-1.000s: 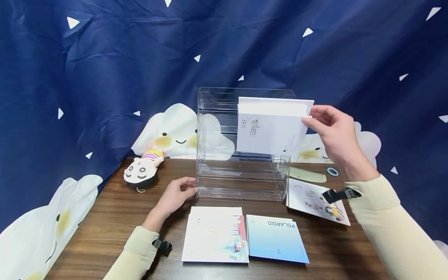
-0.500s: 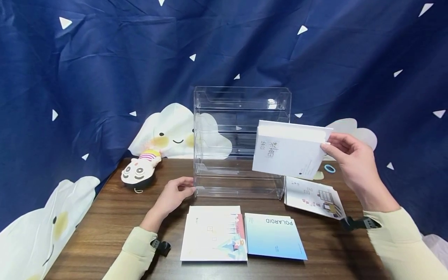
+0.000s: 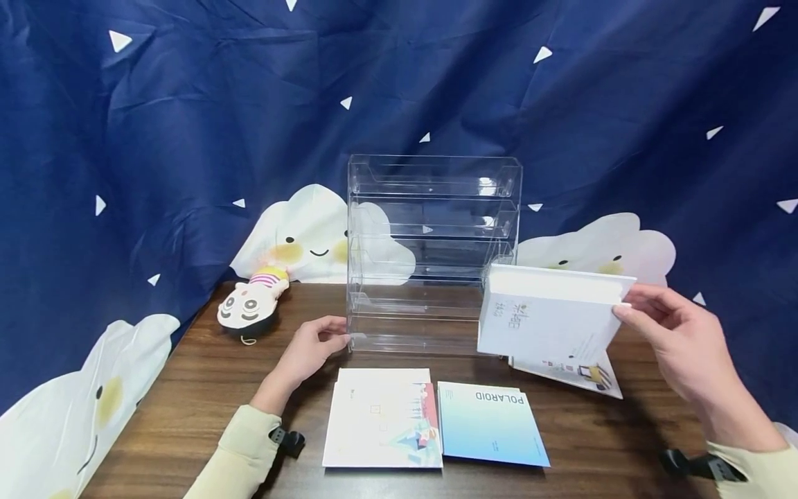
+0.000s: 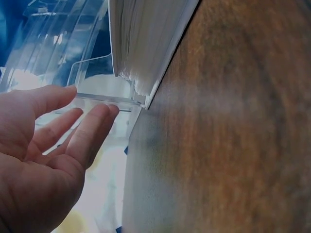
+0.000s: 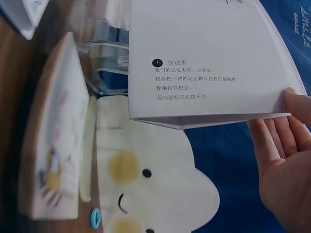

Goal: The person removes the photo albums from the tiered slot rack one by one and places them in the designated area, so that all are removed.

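A white book (image 3: 542, 319) with printed characters on its cover is tilted in the air at the lower right of the clear acrylic rack (image 3: 386, 343). My right hand (image 3: 692, 346) pinches its right edge, thumb on the near cover and fingers behind. In the right wrist view the book's cover (image 5: 209, 82) hangs slightly apart from the rest at the bottom. At the rack's lower left corner, my left hand (image 3: 314, 350) touches the side with thumb and fingertips. The left wrist view shows its fingers (image 4: 90, 131) extended and relaxed.
A white illustrated book (image 3: 389, 423) and a blue POLAROID book (image 3: 492, 426) lie before the rack. Another illustrated book (image 3: 595, 378) lies partly under the held one. A comb (image 5: 88, 155) and blue ring (image 5: 95, 218) lie beyond it. A plush toy (image 3: 249, 305) sits left.
My right hand has carried the white book from in front of the rack's upper tiers down and to the right, over the illustrated book. The left hand stays at the rack's corner.
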`<state>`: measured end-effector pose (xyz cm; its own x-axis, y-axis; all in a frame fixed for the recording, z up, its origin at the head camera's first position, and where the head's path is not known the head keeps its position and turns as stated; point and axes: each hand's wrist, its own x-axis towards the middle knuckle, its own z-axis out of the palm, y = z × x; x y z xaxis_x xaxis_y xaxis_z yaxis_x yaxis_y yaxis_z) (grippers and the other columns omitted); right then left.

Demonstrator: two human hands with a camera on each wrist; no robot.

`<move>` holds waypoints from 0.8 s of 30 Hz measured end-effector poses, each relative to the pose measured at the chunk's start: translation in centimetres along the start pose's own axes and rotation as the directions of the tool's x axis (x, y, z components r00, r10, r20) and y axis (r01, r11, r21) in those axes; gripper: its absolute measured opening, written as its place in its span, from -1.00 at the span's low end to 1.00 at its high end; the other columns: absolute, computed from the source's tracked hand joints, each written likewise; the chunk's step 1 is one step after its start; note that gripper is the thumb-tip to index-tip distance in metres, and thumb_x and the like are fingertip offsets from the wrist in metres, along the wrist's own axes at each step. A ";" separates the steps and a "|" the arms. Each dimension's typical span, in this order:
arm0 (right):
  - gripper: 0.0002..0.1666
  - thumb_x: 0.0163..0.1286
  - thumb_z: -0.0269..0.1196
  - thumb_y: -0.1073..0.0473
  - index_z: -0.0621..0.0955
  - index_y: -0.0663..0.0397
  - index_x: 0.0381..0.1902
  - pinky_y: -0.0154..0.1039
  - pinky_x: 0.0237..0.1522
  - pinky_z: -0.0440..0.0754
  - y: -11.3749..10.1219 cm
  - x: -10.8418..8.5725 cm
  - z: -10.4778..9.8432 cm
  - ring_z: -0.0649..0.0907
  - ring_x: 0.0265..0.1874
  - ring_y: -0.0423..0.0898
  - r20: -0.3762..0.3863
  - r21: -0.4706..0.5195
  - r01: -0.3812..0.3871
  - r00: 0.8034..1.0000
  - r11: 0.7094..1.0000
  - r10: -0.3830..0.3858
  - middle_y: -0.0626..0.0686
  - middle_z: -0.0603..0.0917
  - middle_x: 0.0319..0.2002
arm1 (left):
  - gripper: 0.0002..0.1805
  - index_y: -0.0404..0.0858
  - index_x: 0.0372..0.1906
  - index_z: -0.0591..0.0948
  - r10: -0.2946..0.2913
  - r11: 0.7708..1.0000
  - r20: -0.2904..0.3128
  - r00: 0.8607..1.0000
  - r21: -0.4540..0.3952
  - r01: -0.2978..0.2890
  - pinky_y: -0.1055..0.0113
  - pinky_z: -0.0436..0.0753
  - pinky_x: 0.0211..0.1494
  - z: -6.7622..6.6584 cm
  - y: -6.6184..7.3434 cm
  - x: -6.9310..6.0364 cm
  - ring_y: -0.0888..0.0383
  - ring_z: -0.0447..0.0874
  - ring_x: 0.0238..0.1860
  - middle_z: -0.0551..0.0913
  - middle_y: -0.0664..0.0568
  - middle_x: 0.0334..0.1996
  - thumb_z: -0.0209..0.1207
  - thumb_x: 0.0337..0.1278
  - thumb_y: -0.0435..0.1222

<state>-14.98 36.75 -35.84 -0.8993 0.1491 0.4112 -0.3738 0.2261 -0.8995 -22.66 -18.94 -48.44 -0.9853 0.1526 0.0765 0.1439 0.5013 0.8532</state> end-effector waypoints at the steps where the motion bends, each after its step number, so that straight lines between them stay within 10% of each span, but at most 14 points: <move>1: -0.57 0.44 0.42 0.56 0.81 0.02 0.10 -0.69 -0.06 0.66 0.0 -0.5 -0.4 0.77 -0.18 -0.46 -0.003 -0.002 -0.007 1.000 1.000 0.007 -0.29 0.85 -0.14 | -0.60 -0.31 0.33 0.73 0.004 1.000 0.002 1.000 0.000 -0.004 0.18 0.75 0.23 0.0 -0.1 0.0 0.00 0.85 0.10 0.87 -0.16 0.12 0.40 0.52 -0.29; 9: -0.58 0.46 0.45 0.49 0.79 -0.04 0.15 -0.67 -0.15 0.66 -0.2 -4.2 -3.3 0.75 -0.27 -0.51 -0.044 -0.331 -0.029 0.999 0.943 0.016 -0.46 0.83 -0.17 | -0.60 -0.31 0.33 0.73 0.012 1.000 -0.012 1.000 -0.006 -0.012 0.17 0.75 0.24 -0.4 -0.1 -0.2 -0.03 0.85 0.10 0.87 -0.17 0.11 0.40 0.51 -0.31; 13: -0.53 0.45 0.32 0.66 0.79 0.10 0.11 -0.65 -0.09 0.69 1.1 -5.8 -4.9 0.78 -0.18 -0.44 -0.040 -0.072 0.022 0.999 0.997 -0.025 -0.30 0.86 -0.10 | -0.60 -0.33 0.33 0.73 0.012 1.000 -0.008 1.000 -0.002 -0.012 0.20 0.75 0.22 -0.4 -0.1 -0.2 -0.02 0.85 0.10 0.86 -0.18 0.12 0.39 0.52 -0.31; 17: -0.42 0.39 0.13 0.85 0.76 0.30 0.11 -0.57 -0.03 0.75 2.9 -7.1 -6.5 0.84 -0.12 -0.31 -0.025 0.253 0.117 0.993 0.960 -0.114 -0.08 0.88 -0.06 | -0.59 -0.34 0.33 0.72 0.007 1.000 -0.007 1.000 -0.011 -0.007 0.24 0.74 0.20 -0.4 -0.1 -0.2 -0.02 0.85 0.10 0.86 -0.18 0.12 0.39 0.51 -0.30; 24: -0.47 0.40 0.12 0.84 0.76 0.36 0.08 -0.55 -0.12 0.73 5.3 -9.2 -9.3 0.86 -0.20 -0.26 -0.093 0.339 0.199 0.980 0.920 -0.178 0.00 0.91 -0.15 | -0.59 -0.35 0.33 0.72 0.014 1.000 -0.009 1.000 -0.006 -0.014 0.26 0.74 0.16 -0.3 -0.2 -0.2 -0.02 0.84 0.09 0.86 -0.19 0.11 0.38 0.52 -0.30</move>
<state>-6.61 45.48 -42.96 -0.7936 0.1950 0.5763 -0.5994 -0.0886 -0.7955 -22.49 -19.34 -48.48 -0.9840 0.1520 0.0931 0.1573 0.4944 0.8549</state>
